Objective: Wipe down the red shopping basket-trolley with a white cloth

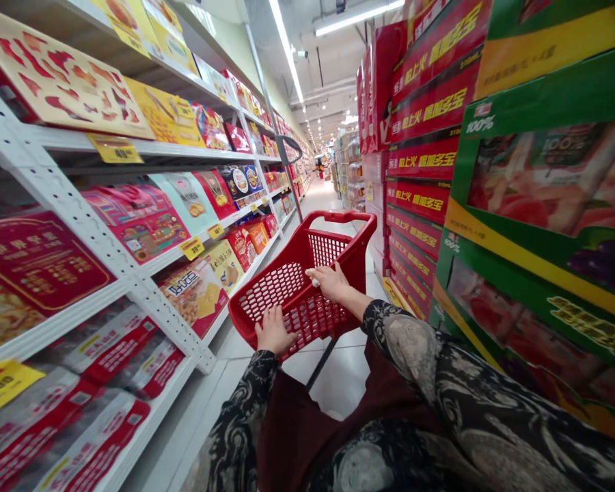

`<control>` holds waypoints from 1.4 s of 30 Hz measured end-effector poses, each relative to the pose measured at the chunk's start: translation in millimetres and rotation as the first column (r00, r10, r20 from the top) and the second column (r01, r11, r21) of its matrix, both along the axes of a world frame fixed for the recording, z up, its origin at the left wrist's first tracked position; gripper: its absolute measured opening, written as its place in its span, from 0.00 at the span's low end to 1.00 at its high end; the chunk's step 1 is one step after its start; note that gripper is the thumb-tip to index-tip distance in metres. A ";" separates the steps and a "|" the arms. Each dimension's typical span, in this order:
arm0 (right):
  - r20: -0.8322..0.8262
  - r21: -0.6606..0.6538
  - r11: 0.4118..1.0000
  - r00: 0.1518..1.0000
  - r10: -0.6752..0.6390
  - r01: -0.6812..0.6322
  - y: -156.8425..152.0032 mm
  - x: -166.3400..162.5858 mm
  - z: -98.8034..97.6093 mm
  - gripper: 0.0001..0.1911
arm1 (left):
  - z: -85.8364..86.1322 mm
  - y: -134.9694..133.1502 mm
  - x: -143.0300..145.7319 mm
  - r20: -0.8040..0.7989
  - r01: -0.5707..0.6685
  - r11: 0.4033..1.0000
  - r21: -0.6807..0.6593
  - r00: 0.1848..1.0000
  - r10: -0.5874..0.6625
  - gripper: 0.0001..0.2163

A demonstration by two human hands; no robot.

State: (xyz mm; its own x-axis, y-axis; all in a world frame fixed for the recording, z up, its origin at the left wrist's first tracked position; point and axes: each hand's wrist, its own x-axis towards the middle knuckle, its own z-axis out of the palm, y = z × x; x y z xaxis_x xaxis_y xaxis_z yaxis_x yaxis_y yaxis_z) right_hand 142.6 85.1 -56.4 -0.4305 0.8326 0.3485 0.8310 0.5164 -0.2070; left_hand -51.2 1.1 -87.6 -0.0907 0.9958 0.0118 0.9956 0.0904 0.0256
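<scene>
A red plastic shopping basket [300, 297] with latticed walls is in front of me, tilted. Its long dark pull handle [290, 171] rises from the far left and ends in a loop. My left hand [274, 331] lies over the near left rim, fingers hooked over it and thumb apart. Farther right, my right hand [332, 281] is closed on the same near side. Something small and whitish [312, 279] shows at its fingertips, too small to name. The part of the basket's inside that shows holds no goods.
On the left, white shelves [164, 314] hold boxed snacks with yellow price tags [192, 247]. Stacked red drink cartons [420, 164] and green juice boxes [543, 205] stand close on the right. A tiled aisle [322, 195] runs ahead between them.
</scene>
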 end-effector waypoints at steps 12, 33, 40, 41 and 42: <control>0.068 -0.121 0.993 0.998 -0.008 0.016 -8.4 4.0 9.4 0.10 | -2.6 -15.4 90.0 0.050 0.360 0.931 0.063 0.930 -0.363 0.40; -0.182 -0.104 0.994 0.983 -0.031 0.012 -22.0 15.4 -40.3 0.26 | -39.3 -14.1 66.9 0.140 0.092 0.996 -0.010 0.986 -0.090 0.32; -0.049 -0.117 0.993 0.999 0.004 -0.010 -28.2 11.1 -17.2 0.33 | -27.3 -14.8 36.8 0.202 0.039 0.994 0.101 0.978 -0.059 0.24; -0.030 -0.125 0.992 1.000 0.009 -0.013 -28.9 7.9 -14.8 0.32 | -24.2 -14.7 33.1 0.195 0.047 0.994 0.103 0.979 -0.066 0.23; -0.008 -0.129 0.992 1.000 0.000 -0.001 -29.4 5.0 -13.2 0.32 | -21.4 -14.5 30.4 0.176 0.066 0.992 0.111 0.981 -0.085 0.22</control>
